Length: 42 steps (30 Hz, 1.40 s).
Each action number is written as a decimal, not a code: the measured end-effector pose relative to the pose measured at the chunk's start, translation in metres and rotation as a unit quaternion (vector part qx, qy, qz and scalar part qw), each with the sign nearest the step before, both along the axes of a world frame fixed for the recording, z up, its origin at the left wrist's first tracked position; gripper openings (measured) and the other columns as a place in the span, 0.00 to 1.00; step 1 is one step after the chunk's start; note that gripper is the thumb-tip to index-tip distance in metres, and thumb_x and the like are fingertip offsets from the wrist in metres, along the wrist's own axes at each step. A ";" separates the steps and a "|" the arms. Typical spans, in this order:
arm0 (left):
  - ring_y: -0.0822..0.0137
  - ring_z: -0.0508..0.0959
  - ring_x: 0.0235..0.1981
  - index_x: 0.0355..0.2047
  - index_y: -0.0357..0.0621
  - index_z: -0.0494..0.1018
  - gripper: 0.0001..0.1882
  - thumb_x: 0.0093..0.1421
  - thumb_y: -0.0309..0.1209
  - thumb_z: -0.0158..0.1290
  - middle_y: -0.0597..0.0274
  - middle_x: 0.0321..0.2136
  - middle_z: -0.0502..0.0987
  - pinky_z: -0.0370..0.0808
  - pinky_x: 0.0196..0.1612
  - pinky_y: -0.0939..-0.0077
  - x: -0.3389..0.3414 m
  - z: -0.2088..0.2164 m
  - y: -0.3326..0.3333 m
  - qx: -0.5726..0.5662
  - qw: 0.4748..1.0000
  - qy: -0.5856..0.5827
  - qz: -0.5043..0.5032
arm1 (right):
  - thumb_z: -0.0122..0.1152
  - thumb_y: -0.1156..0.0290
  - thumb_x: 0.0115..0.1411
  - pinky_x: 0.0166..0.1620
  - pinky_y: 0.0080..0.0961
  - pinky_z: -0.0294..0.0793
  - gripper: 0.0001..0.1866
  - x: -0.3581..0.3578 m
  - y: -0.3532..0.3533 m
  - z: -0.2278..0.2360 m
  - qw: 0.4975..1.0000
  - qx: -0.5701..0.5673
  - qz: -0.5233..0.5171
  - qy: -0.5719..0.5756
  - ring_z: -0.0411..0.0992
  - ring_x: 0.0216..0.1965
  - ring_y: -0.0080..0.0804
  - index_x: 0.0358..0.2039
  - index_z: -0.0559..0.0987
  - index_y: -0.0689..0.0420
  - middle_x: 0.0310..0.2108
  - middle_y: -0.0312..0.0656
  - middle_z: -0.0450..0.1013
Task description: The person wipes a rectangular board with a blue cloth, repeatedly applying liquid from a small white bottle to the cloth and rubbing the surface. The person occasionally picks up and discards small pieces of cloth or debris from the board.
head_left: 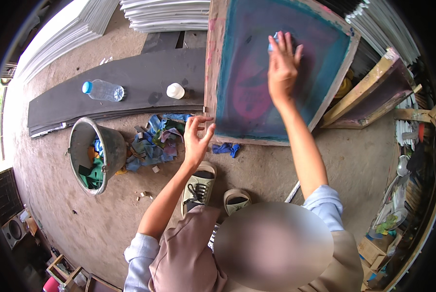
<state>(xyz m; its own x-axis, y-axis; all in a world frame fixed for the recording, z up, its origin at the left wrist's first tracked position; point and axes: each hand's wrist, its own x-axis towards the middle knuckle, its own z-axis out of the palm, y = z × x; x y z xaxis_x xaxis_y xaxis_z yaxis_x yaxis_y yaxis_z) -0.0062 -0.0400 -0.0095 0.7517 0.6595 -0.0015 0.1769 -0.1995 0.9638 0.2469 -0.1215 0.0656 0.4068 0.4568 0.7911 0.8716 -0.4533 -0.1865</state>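
Screen [247,87], wood-framed, lies beneath the right hand [283,70] and ahead-right of the left hand [196,142], with its long axis appearing to run from near to far. The right, the nearer, holds a pale blue cloth [270,47] against the mesh [262,109] beneath spread fingers. The left is empty, fingers parted, just beside the screen's lower-left corner; contact with the frame [211,63] cannot be determined.
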 end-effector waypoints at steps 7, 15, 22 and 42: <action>0.65 0.71 0.43 0.40 0.44 0.75 0.11 0.57 0.32 0.56 0.61 0.39 0.71 0.70 0.43 0.73 -0.003 -0.009 0.023 -0.023 0.999 0.002 0.028 | 0.54 0.64 0.58 0.69 0.30 0.42 0.32 -0.040 -0.053 -0.074 0.861 -0.379 0.331 -0.070 0.49 0.67 0.25 0.63 0.61 0.55 0.64 0.37 0.56; 0.64 0.71 0.44 0.41 0.44 0.74 0.12 0.56 0.32 0.56 0.60 0.41 0.71 0.70 0.45 0.71 -0.002 -0.009 0.030 0.019 1.000 -0.005 0.008 | 0.56 0.67 0.58 0.66 0.39 0.50 0.35 -0.051 -0.006 -0.053 0.964 -0.223 0.146 0.026 0.48 0.68 0.37 0.64 0.57 0.59 0.66 0.44 0.51; 0.57 0.69 0.51 0.60 0.46 0.59 0.37 0.49 0.19 0.58 0.54 0.52 0.64 0.68 0.53 0.63 0.010 -0.006 0.023 0.070 0.997 -0.018 -0.033 | 0.56 0.66 0.55 0.69 0.36 0.42 0.35 -0.024 -0.076 -0.072 0.871 -0.375 0.304 -0.085 0.47 0.68 0.26 0.64 0.59 0.50 0.66 0.34 0.53; 0.46 0.40 0.68 0.64 0.34 0.44 0.52 0.45 0.30 0.64 0.40 0.66 0.41 0.41 0.66 0.45 0.025 -0.003 0.022 0.453 0.846 0.191 -0.205 | 0.52 0.58 0.62 0.68 0.45 0.40 0.34 -0.069 -0.069 -0.107 0.971 -0.193 0.002 0.139 0.46 0.68 0.29 0.66 0.53 0.44 0.68 0.29 0.49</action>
<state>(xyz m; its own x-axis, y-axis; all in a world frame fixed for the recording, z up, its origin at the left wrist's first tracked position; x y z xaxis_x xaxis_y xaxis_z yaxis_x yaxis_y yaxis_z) 0.0189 -0.0175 -0.0125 0.9765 0.2036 0.0702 0.1778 -0.9462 0.2705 0.1776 -0.1901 -0.0411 0.5781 0.6993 0.4205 0.8137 -0.5326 -0.2329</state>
